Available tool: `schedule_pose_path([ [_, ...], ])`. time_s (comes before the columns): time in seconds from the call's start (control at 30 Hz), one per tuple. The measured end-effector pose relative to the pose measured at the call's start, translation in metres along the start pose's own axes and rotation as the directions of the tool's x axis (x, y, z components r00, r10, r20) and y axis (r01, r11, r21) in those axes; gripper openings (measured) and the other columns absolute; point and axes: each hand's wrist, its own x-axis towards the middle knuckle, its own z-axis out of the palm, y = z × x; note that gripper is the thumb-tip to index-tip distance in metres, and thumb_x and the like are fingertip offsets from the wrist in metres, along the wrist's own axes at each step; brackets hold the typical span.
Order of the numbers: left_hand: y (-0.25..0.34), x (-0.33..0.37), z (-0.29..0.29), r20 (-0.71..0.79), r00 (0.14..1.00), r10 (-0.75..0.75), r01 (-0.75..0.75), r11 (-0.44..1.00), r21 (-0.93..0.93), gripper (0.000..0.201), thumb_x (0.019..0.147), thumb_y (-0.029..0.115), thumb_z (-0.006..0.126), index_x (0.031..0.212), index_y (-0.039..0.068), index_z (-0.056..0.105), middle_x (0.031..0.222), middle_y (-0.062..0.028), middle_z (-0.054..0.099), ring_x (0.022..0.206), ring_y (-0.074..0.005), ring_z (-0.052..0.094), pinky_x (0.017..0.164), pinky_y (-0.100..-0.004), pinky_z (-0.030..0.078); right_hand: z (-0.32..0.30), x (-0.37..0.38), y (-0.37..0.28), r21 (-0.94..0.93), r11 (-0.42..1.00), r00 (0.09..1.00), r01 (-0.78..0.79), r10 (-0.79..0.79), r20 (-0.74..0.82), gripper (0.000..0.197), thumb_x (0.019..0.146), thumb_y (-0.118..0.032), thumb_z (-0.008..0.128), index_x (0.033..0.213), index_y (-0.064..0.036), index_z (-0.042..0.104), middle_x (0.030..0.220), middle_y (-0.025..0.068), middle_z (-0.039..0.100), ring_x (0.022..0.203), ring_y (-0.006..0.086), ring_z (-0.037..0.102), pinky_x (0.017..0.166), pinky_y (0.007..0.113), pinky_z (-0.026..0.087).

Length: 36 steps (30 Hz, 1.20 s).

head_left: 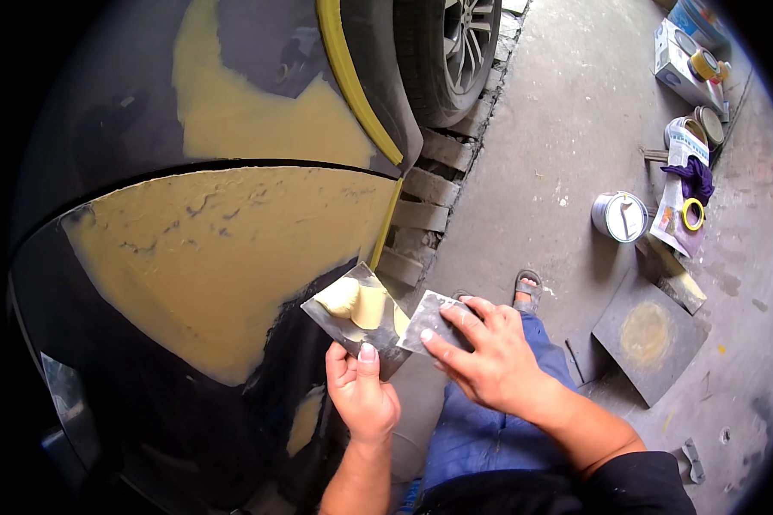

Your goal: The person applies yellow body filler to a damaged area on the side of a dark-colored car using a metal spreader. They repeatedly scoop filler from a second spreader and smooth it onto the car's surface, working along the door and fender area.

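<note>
Gripping a flat grey rectangular plate (337,330) at its near edge, the person's left hand (362,393) is closed, thumb on top and fingers curled beneath, while the right hand (489,352) is partly closed on a thin grey flat spreader (425,318), fingertips laid across its upper face. Both tools stand out over the floor, just beside the dark car body (167,343), with soft cream-yellow putty (338,298) lying on the plate. The spreader's edge overlaps the plate's right side in view; whether they touch cannot be told.

The plate looks tilted, so the putty could slide off if the tilt grew, perhaps landing on the blue trousers (498,429) below. Pressing too hard with the spreader could twist the plate, since only one edge of it is pinched. Putty left standing too long may stiffen and drag. The lower tan filler patch (206,249) shows pits and dark ridges near its upper edge, where a thin or uneven coat might leave hollows.

Counted, there are two hands, one plate, one spreader, two main masses of putty plus a smaller smear, two large tan filler patches and one small one, one black-tyred wheel (429,77), one white round tub (620,216) and one dark square board (648,378)
</note>
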Motion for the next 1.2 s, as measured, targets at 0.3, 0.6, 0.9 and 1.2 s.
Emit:
schedule_pose_path([
  [0.3,0.011,0.006,-0.009,0.098,0.995,-0.021,0.013,0.996,0.087,0.027,0.098,0.003,0.050,0.122,-0.007,0.049,0.117,-0.0131,0.060,0.105,-0.0149,0.058,0.096,-0.0303,0.044,-0.006,0.029,-0.001,0.243,0.965,0.987,-0.094,0.122,-0.100,0.039,0.077,-0.021,0.075,0.114,-0.0125,0.066,0.122,0.0113,0.055,0.112,0.0343,0.053,0.093,0.044,0.041],
  [0.6,0.016,0.013,-0.015,0.168,0.984,0.059,-0.112,0.938,0.327,0.031,0.099,0.003,0.048,0.128,-0.008,0.048,0.109,-0.0103,0.064,0.095,-0.0120,0.059,0.090,-0.0251,0.045,-0.003,0.044,-0.013,0.194,0.981,1.000,-0.011,0.011,0.000,0.039,0.076,-0.019,0.075,0.114,-0.0143,0.066,0.119,0.0111,0.057,0.111,0.0351,0.053,0.091,0.044,0.041],
  [0.9,0.056,0.023,-0.018,0.261,0.937,-0.231,0.283,0.942,-0.181,0.034,0.092,0.002,0.052,0.126,-0.004,0.049,0.121,-0.0152,0.061,0.112,-0.0251,0.059,0.102,-0.0400,0.044,-0.046,0.038,0.010,0.892,0.431,0.988,-0.137,0.124,0.092,0.033,0.092,-0.015,0.063,0.122,-0.0025,0.063,0.127,0.0138,0.056,0.118,0.0242,0.053,0.101,0.036,0.041],
  [1.2,0.105,0.000,-0.023,0.628,0.740,-0.239,0.330,0.943,-0.030,0.037,0.095,0.002,0.055,0.130,-0.007,0.050,0.123,-0.0119,0.061,0.113,-0.0170,0.056,0.098,-0.0307,0.042,-0.129,0.061,-0.038,0.879,0.465,0.960,0.103,-0.279,0.036,0.032,0.089,-0.012,0.067,0.120,-0.0028,0.066,0.127,0.0152,0.055,0.109,0.0276,0.059,0.092,0.036,0.047],
])
